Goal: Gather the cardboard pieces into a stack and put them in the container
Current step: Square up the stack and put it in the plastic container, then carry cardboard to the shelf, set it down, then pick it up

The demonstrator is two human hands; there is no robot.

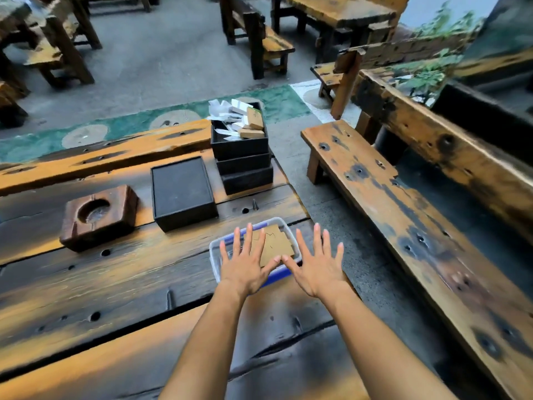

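Note:
A clear plastic container (214, 256) with a blue edge sits near the right edge of the wooden table. Brown cardboard pieces (274, 243) lie stacked inside it. My left hand (245, 265) hovers flat over the container's near left part, fingers spread, holding nothing. My right hand (315, 264) is spread open just to the right, over the container's right rim and the table edge. The two thumbs nearly touch above the near edge of the cardboard. Part of the container is hidden under my hands.
A black lidded box (181, 192) stands behind the container. A stack of black boxes (243, 166) topped with paper and cardboard scraps stands further back. A wooden ashtray block (98, 216) lies to the left. A wooden bench (403, 215) runs along the right.

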